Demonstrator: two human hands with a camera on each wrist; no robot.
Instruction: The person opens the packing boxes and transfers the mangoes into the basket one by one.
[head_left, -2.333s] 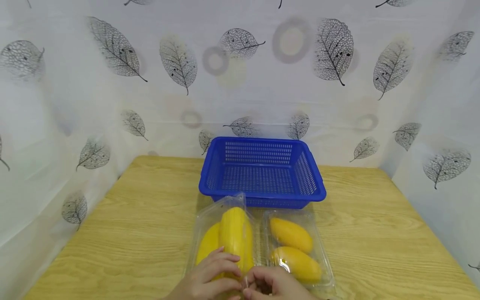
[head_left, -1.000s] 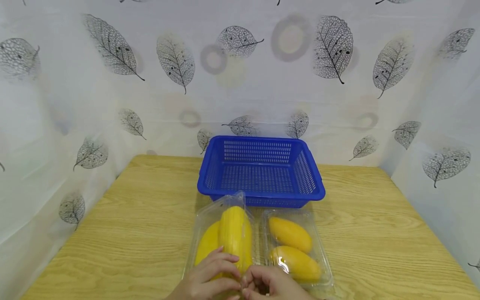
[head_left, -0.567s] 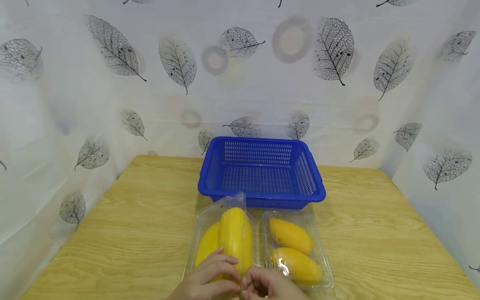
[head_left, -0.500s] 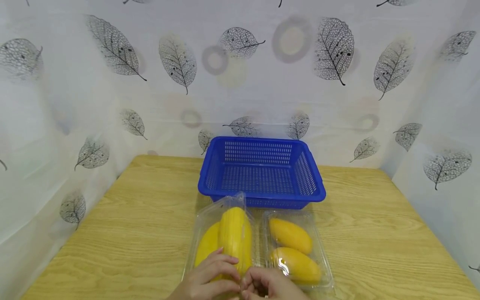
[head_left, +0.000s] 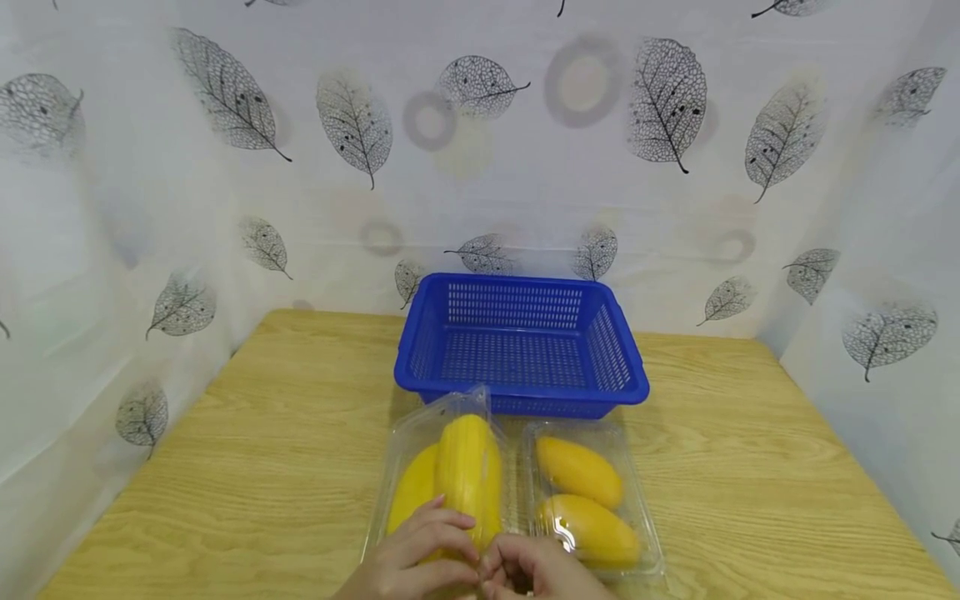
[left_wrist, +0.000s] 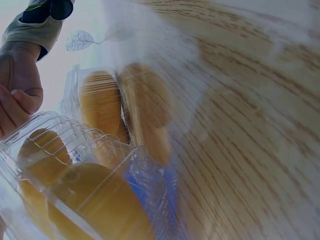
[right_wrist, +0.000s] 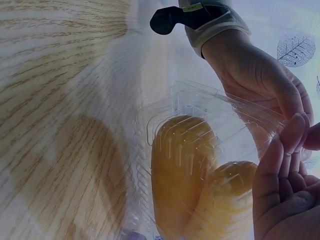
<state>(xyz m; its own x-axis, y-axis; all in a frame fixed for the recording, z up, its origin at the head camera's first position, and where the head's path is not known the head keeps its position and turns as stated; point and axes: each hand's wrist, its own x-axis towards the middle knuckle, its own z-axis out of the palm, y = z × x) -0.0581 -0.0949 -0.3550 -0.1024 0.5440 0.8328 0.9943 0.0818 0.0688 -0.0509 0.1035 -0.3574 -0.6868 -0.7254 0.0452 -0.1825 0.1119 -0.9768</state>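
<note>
A clear plastic clamshell box (head_left: pixel 408 433) with long yellow fruits (head_left: pixel 463 467) inside lies at the front middle of the table in the head view. My left hand (head_left: pixel 420 554) holds the box's near part, its fingers bent over the fruits. Beside it, my right hand (head_left: pixel 543 571) pinches the box's near right edge between thumb and curled fingertips. In the right wrist view, the fingertips of my right hand (right_wrist: pixel 287 195) meet my left hand (right_wrist: pixel 260 80) at the box's corner. Whether the lid is fastened there, I cannot tell.
To the right lies a second clear box (head_left: pixel 641 500) with two orange-yellow mangoes (head_left: pixel 579 471). A blue perforated basket (head_left: pixel 525 390) stands behind both boxes. The wooden table (head_left: pixel 300 433) is enclosed by a leaf-printed white curtain (head_left: pixel 525 183).
Both hands keep almost the same place on the box, with only slight shifts of the right fingertips. The head view sways a little. Boxes and basket stay put.
</note>
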